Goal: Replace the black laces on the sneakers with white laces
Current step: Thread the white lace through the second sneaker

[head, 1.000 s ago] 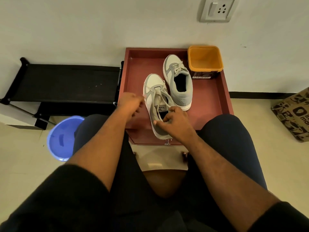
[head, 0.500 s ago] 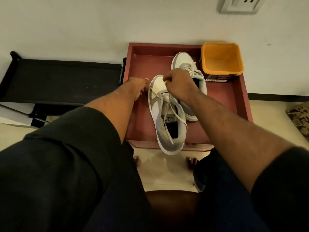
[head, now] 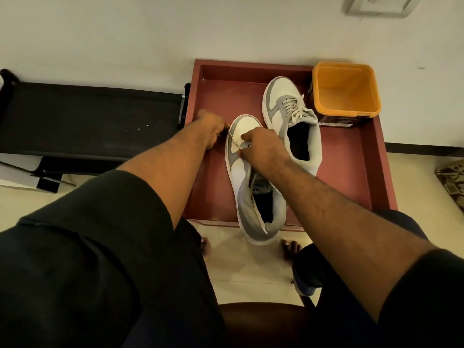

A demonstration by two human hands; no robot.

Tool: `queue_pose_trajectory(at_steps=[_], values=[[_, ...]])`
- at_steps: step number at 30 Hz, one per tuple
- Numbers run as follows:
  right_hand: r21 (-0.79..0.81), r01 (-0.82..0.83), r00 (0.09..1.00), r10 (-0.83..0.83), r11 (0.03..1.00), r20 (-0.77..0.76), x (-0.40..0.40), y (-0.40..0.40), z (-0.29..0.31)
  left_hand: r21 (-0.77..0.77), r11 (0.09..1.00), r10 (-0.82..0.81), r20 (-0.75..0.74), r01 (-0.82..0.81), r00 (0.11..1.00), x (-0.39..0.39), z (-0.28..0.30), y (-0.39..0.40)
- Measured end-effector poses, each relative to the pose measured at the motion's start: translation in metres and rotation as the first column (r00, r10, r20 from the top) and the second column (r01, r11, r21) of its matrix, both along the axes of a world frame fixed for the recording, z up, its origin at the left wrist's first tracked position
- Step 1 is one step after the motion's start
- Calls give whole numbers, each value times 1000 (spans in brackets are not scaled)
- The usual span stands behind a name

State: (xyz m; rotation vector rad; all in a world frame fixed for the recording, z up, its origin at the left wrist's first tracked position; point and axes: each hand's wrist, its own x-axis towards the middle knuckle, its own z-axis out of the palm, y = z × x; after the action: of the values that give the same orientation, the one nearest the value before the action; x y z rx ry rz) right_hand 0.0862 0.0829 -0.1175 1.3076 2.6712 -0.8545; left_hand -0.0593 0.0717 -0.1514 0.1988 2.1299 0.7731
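Seated over a low red-brown table (head: 351, 172) set against a pale wall, a person works on a grey-and-white sneaker (head: 244, 194) whose heel overhangs the near edge. Their right hand (head: 263, 150) lies over the toe end of the shoe, fingers curled and pinching a white lace (head: 232, 138) near the lowest eyelets; a loose stretch of the same lace trails down the shoe's side to the heel. Their left hand (head: 209, 130) sits just beside the toe on the table, closed as if around the lace's other end, though the grip itself is hidden behind the knuckles, so what it holds cannot be told. A second sneaker (head: 283, 106), already threaded with pale laces, stands farther back, its side touching the first shoe. Just beside it, in the far right corner, sits an orange tub (head: 345, 94) with a dark base. A black rack (head: 88, 116) stands to the left against the wall, a wall socket (head: 379, 5) above, and bare toes (head: 290, 248) show on the tiled floor below.
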Motion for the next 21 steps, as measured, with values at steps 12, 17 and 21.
queue_pose_trajectory(at_steps=[12,17,21], values=[[0,-26,999,26,1000,-39,3,-3,-13,244,968,-4,268,-64,963,6,37,27],[-103,70,987,-84,992,-136,3,-4,-14,394,919,-76,121,22,990,23,77,-3],[-16,54,963,-57,998,-262,33,-16,11,335,941,31,33,-41,999,56,73,-66]])
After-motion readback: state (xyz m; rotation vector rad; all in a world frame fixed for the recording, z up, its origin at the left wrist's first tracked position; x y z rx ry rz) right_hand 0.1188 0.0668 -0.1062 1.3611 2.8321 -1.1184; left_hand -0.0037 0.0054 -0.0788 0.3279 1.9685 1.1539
